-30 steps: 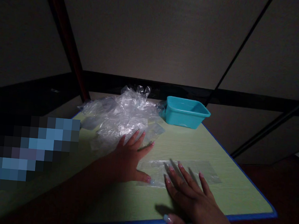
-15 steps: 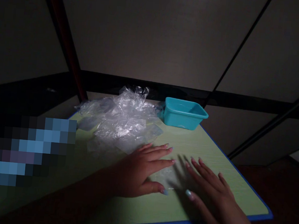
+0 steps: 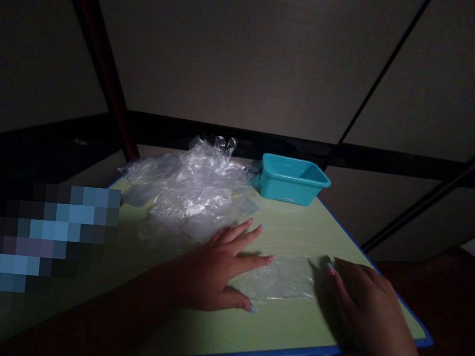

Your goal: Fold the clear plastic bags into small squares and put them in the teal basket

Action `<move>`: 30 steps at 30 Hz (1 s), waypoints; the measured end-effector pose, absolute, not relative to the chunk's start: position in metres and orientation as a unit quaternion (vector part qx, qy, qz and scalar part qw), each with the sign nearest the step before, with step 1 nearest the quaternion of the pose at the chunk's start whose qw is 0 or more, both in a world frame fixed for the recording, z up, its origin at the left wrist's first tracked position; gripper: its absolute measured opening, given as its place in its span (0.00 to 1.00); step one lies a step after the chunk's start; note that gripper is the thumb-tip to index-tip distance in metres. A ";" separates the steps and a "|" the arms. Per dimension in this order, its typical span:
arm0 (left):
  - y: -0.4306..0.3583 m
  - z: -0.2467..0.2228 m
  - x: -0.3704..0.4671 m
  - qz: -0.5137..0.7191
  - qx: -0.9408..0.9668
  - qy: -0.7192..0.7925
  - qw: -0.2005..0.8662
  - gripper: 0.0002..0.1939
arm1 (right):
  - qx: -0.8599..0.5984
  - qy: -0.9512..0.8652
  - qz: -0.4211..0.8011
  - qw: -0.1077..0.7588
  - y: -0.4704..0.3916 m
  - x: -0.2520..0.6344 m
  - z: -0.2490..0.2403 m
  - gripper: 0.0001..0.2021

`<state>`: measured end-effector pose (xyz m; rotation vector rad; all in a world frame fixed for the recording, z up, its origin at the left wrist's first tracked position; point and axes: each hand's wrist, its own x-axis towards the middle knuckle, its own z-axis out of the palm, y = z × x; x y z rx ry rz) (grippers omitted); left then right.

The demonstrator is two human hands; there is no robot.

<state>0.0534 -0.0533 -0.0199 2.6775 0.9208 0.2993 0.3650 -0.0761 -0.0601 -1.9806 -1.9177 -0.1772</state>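
A small clear plastic bag (image 3: pixel 284 279) lies flat and slightly wrinkled on the table. My left hand (image 3: pixel 223 268) is open with its fingers spread, resting over the bag's left end. To the right of the bag, my right hand (image 3: pixel 371 306) is held low over the tabletop, palm down. Its thumb points left, close to the bag's right end, and its other fingers are bent and partly hidden in shadow. Nothing shows in its grasp. Beyond my left hand lies a crumpled heap of clear plastic bags (image 3: pixel 195 185).
A turquoise plastic basin (image 3: pixel 290 189) stands at the table's far right. The pale green table (image 3: pixel 215 337) has a blue edge. Dark panelled walls (image 3: pixel 240 56) rise behind it. A pixelated patch covers the lower left.
My right hand has moved right, away from my left hand, and its fingers have bent. More of the flat bag now shows between the hands. My left hand has shifted slightly left.
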 end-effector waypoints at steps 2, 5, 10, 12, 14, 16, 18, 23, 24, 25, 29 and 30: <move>-0.053 -0.022 0.053 0.110 0.929 0.323 0.142 0.35 | -0.740 -0.649 -0.071 0.161 -0.074 0.369 -0.059 0.25; -0.052 -0.024 0.054 0.104 0.929 0.327 0.139 0.31 | -0.780 -0.603 -0.088 0.140 -0.074 0.371 -0.058 0.27; -0.052 -0.023 0.057 0.072 0.936 0.312 0.150 0.24 | -0.782 -0.604 -0.085 0.125 -0.072 0.369 -0.059 0.30; -0.052 -0.022 0.058 0.062 0.939 0.298 0.159 0.23 | -0.781 -0.607 -0.087 0.113 -0.071 0.367 -0.060 0.28; -0.052 -0.022 0.058 0.056 0.941 0.284 0.173 0.23 | -0.781 -0.610 -0.085 0.101 -0.071 0.366 -0.060 0.27; -0.052 -0.022 0.058 0.050 0.940 0.279 0.190 0.24 | -0.781 -0.614 -0.072 0.095 -0.072 0.365 -0.059 0.26; -0.052 -0.022 0.058 0.043 0.937 0.283 0.202 0.24 | -0.778 -0.618 -0.059 0.095 -0.072 0.364 -0.058 0.24; -0.052 -0.020 0.058 0.039 0.934 0.287 0.207 0.24 | -0.766 -0.633 -0.035 0.105 -0.073 0.365 -0.057 0.20; -0.052 -0.020 0.058 0.041 0.935 0.286 0.205 0.24 | -0.764 -0.635 -0.031 0.108 -0.073 0.365 -0.057 0.20; -0.052 -0.021 0.058 0.044 0.936 0.285 0.203 0.24 | -0.762 -0.637 -0.030 0.112 -0.073 0.365 -0.058 0.19; -0.050 -0.027 0.057 0.061 0.944 0.270 0.181 0.24 | -0.756 -0.638 -0.018 0.145 -0.072 0.366 -0.060 0.15; -0.049 -0.030 0.057 0.067 0.947 0.261 0.175 0.25 | -0.755 -0.636 -0.009 0.161 -0.072 0.366 -0.061 0.15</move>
